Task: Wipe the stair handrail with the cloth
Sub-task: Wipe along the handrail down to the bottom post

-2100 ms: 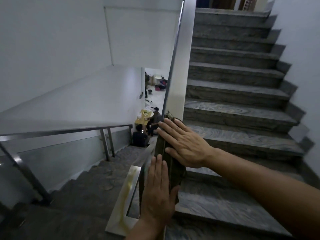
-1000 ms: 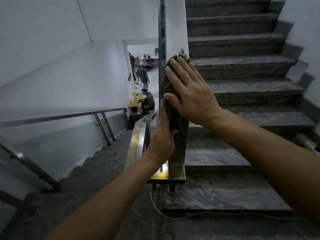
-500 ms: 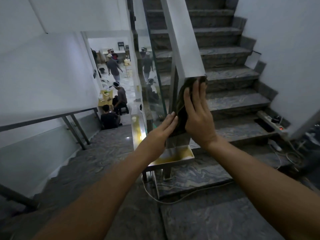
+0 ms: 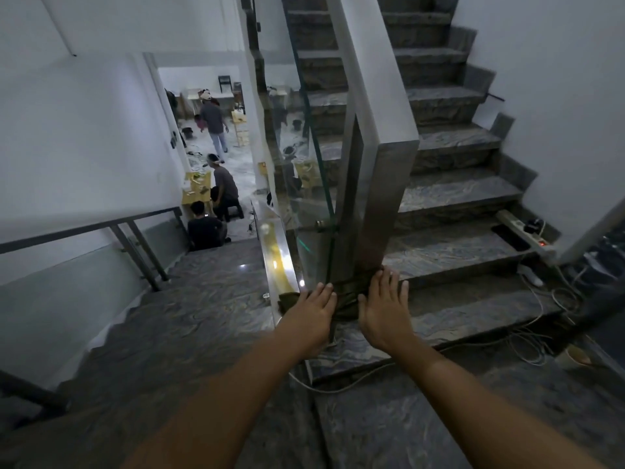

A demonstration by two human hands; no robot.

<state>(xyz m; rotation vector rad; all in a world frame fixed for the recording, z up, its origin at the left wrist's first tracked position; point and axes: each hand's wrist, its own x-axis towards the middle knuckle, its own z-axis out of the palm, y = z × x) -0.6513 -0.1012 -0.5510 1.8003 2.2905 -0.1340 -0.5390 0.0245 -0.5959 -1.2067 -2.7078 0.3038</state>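
Note:
The steel stair handrail (image 4: 375, 96) slopes down from the top and turns into a vertical metal post (image 4: 382, 204) in the middle of the head view. A dark olive cloth (image 4: 346, 294) lies bunched at the foot of that post. My left hand (image 4: 313, 311) presses flat on the cloth's left part, fingers together. My right hand (image 4: 384, 306) presses flat on its right part, fingertips touching the post's base. Both hands hide much of the cloth.
A glass panel (image 4: 304, 184) stands left of the post, with a lower rail (image 4: 277, 258) going down. Stone steps (image 4: 449, 194) rise to the right. A power strip (image 4: 524, 231) and loose cables (image 4: 537, 326) lie at right. Several people (image 4: 220, 187) are downstairs.
Both hands have slid the cloth down from the sloping rail, along the vertical post, to its base. The camera has tilted lower and nearer the landing.

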